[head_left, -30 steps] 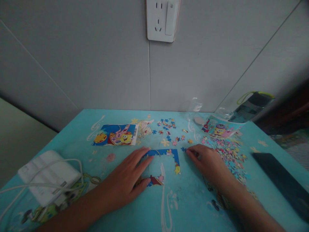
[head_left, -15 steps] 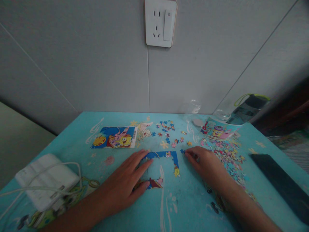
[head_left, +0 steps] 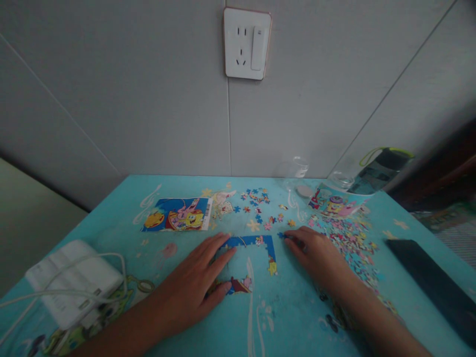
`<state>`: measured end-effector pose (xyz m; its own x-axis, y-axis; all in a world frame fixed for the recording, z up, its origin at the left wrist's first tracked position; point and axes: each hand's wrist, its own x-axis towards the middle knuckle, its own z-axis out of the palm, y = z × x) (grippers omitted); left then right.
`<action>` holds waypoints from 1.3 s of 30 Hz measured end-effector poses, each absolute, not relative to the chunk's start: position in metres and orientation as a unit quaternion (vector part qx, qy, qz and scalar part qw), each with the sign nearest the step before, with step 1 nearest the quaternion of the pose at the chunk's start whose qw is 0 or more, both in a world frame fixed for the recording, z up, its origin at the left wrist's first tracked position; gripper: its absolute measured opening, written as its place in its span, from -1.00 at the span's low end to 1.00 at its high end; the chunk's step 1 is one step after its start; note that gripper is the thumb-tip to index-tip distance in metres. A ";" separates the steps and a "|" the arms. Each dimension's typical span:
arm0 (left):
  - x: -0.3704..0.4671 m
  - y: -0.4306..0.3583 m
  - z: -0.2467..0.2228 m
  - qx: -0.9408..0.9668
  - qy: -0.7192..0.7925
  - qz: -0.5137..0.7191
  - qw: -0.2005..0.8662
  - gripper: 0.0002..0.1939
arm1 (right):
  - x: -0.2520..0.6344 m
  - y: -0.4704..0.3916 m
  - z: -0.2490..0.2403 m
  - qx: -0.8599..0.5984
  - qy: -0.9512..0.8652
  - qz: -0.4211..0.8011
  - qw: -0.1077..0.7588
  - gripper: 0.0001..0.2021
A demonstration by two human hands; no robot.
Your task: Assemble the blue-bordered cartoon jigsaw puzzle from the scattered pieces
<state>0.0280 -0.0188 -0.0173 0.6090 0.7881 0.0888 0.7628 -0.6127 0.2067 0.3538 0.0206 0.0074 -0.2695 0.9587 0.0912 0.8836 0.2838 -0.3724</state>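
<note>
1. Resting the left hand [head_left: 193, 280], with fingers spread wide and not curled round anything, on the left end of the joined puzzle [head_left: 270, 244], with the thumb at a lower strip [head_left: 240, 285].
2. Pinching a little blue piece [head_left: 281, 235] between thumb and finger of the right hand [head_left: 316, 250], near the puzzle's corner.
3. Can see the joined puzzle flat on the table [head_left: 297, 322], between both hands.
4. Can spot loose pieces [head_left: 353, 243] beside the right arm.

Dim grey panelled wall [head_left: 156, 99] with white socket plate [head_left: 247, 43] above turquoise patterned table [head_left: 290, 317].
</note>
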 end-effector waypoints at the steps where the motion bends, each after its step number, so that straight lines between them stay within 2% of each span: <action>1: 0.028 -0.019 -0.017 0.894 0.433 0.085 0.073 -0.41 | 0.354 0.021 0.007 -0.586 -0.786 0.125 0.151 -0.69; 39: 0.024 -0.021 -0.028 0.896 0.435 0.091 0.025 -0.38 | 0.352 0.021 0.007 -0.608 -0.769 0.147 0.131 -0.75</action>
<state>0.0236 -0.0208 -0.0282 0.6058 0.7829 0.1413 0.7740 -0.6211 0.1229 0.3522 0.0212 0.0068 -0.2253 0.9740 0.0220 0.8970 0.2162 -0.3855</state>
